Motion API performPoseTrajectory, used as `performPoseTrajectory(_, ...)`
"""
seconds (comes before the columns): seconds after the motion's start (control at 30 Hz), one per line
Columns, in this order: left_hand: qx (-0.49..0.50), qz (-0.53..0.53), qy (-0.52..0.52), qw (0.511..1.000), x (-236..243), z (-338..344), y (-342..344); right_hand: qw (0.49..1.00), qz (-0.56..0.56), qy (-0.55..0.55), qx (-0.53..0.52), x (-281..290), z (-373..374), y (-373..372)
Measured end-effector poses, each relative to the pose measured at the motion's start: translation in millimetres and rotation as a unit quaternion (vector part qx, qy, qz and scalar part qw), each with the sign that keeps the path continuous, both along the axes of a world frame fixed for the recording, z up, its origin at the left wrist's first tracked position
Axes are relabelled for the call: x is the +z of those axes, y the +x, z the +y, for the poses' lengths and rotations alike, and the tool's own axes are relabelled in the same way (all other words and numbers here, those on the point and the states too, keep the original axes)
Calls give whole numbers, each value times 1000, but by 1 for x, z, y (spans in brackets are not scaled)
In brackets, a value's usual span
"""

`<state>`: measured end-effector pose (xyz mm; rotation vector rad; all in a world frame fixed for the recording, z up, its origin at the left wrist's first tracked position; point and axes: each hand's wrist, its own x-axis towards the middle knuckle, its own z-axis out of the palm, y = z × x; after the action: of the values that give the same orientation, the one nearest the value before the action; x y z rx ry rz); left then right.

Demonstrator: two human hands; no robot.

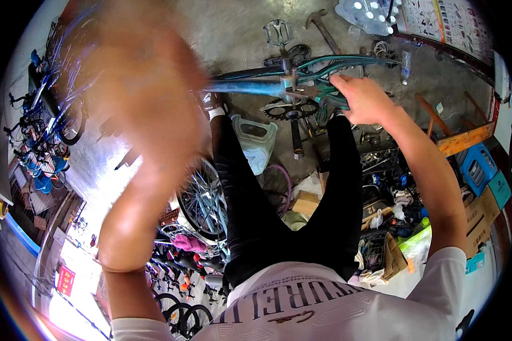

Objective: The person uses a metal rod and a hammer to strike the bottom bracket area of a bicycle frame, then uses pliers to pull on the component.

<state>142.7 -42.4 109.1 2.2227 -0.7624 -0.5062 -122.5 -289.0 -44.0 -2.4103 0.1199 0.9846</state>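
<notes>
Standing over a teal bicycle frame (301, 77) that lies on the concrete floor (239, 28), the person has the right hand (363, 99) down on the frame's rear tubes, fingers curled against the metal; whether they close fully around a tube I cannot tell. The left hand (145, 85) is raised well above the frame, close to the camera and badly blurred, its fingers apparently spread and nothing visible in it. A chainring with its crank arm (293, 116) sits just below the frame's middle, and a loose pedal (279, 31) lies just beyond the frame. A hammer (322, 28) rests on the floor past the frame, near the pedal. A spoked wheel (202, 202) lies on the near side of the frame, beside the person's left leg.
</notes>
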Motion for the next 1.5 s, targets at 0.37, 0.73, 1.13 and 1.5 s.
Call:
performPoseTrajectory(0.37, 206, 146, -79, 964, -18, 16, -67, 999, -26, 16, 28, -6, 4, -2)
performPoseTrajectory(0.73, 336, 445, -12, 830, -69, 47, -242, 999, -51, 6, 17, 8, 8, -4)
performPoseTrajectory(1.13, 362, 353, 18, 862, -93, 42, -264, 998, -58, 13, -13, 9, 6, -15)
performPoseTrajectory(1.5, 421, 350, 12, 837, -182, 120, -205, 998, -52, 18, -22, 5, 0, -14)
